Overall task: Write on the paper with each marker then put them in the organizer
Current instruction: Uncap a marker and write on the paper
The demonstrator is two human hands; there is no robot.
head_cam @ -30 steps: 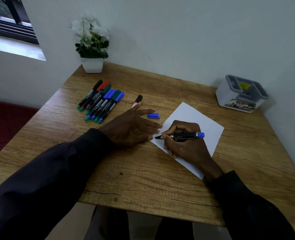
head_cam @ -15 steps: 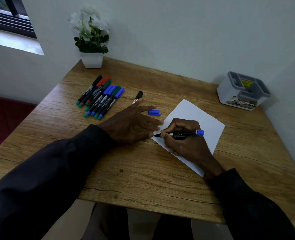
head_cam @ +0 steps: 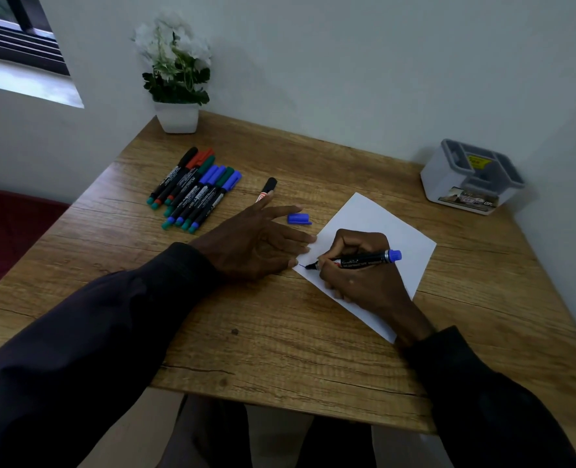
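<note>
Right hand: closed around the blue marker, fingers pinching the barrel near the nib; heel and little-finger side resting on the paper.
Blue marker: uncapped, lying almost flat in the grip, nib pointing to 9 o'clock and touching the sheet near its 9 o'clock corner; blue end cap toward 3 o'clock. A short blue stroke showing just beyond the nib.
Left hand: open, palm down, fingers spread flat, holding nothing; fingertips pressing the paper's edge at 9 o'clock from the right hand, thumb on bare wood.
Paper: white sheet, turned diamond-wise, lying flat at the centre of the table, slightly toward 3 o'clock.
Blue cap: loose on the wood, just beside the sheet, at 12 o'clock from the left fingertips.
Single marker: black cap, lying at 11 o'clock from the blue cap, its lower end hidden behind the left index finger.
Marker group: capped pens in black, red, green and blue, side by side and touching, at 10 o'clock from the left hand.
Organizer: white box with grey compartments, far corner of the table at 2 o'clock, well apart from the paper.
Potted plant: white flowers, white pot, far edge at 11 o'clock, against the wall.
Table: wood grain, dark sleeves crossing its near edge.
</note>
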